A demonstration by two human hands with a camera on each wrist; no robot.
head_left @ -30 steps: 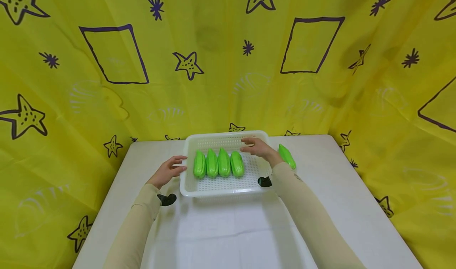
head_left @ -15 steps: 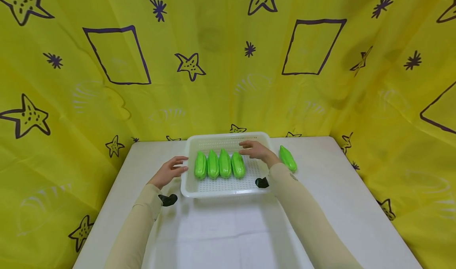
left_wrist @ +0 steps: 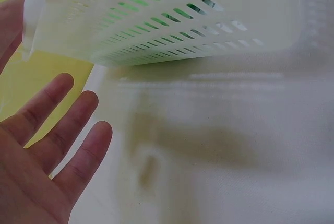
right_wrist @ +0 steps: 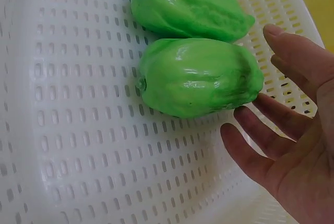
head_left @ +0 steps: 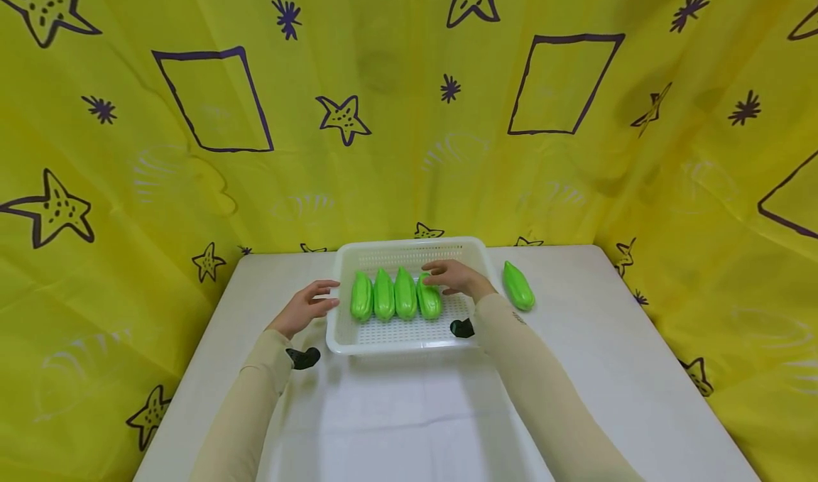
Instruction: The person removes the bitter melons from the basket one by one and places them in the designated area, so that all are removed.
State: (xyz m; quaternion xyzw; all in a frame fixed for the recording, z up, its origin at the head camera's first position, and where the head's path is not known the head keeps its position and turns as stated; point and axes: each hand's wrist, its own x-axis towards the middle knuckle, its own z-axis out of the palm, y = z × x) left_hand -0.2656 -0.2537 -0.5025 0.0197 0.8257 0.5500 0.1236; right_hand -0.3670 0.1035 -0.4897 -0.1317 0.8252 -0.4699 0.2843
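Several glossy green ribbed fruits, like model papayas, lie side by side in a white perforated plastic basket. My right hand is over the basket's right half, at the far end of the rightmost green fruit. In the right wrist view its fingers are spread and gently bent, right at the tip of that green fruit, not curled round it. My left hand is at the basket's left rim. Its fingers are extended and apart outside the basket wall.
One more green fruit lies on the white table, right of the basket. A yellow curtain with dark star drawings hangs behind and along both sides. Dark wrist devices show by both sleeves.
My right hand has moved left and slightly down, from the open part of the basket to the far end of the rightmost green fruit. The left hand stays at the rim.
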